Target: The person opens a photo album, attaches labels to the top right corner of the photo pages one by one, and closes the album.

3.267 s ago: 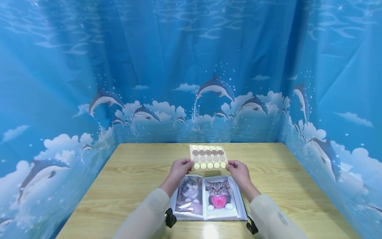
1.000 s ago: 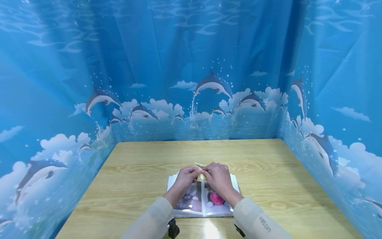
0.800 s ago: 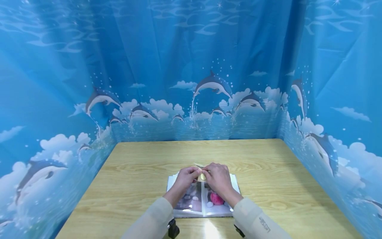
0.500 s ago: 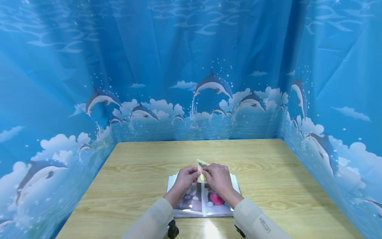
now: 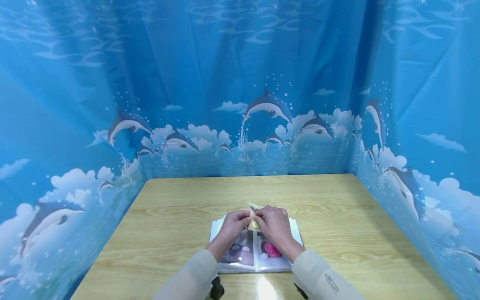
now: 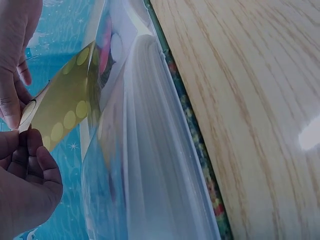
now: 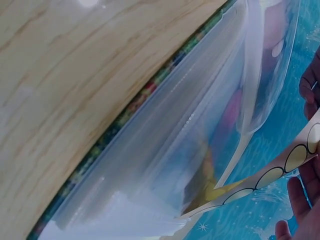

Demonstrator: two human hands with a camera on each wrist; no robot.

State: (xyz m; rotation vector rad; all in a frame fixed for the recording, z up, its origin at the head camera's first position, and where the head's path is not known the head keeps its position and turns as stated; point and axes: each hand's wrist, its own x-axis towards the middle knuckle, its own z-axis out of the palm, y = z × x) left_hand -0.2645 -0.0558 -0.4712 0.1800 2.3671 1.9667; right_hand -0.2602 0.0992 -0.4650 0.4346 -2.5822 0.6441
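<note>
Both hands meet over the top part of an open photo album (image 5: 256, 262) with cat pictures. Between them is a cream sheet of round stickers (image 5: 252, 228), bent, with several yellowish circles showing. My left hand (image 5: 234, 223) pinches the sheet's edge between thumb and fingers. Close beside it, my right hand (image 5: 275, 223) has curled fingers and pinches the sheet too. In the left wrist view the sheet (image 6: 62, 100) slopes over the album pages, a black-outlined sticker (image 6: 28, 114) right at the fingertips. A row of outlined circles shows on the sheet (image 7: 270, 175) in the right wrist view.
The album lies on a light wood-grain table (image 5: 168, 229), its clear plastic pages (image 6: 150, 140) fanned in a thick stack. Blue curtains (image 5: 210, 83) printed with dolphins surround the table at the back and sides.
Earlier the hands held the sheet spread flat above the album, by its two sides. They have since come together, and the sheet is bent between them. Lately only small finger shifts show.
</note>
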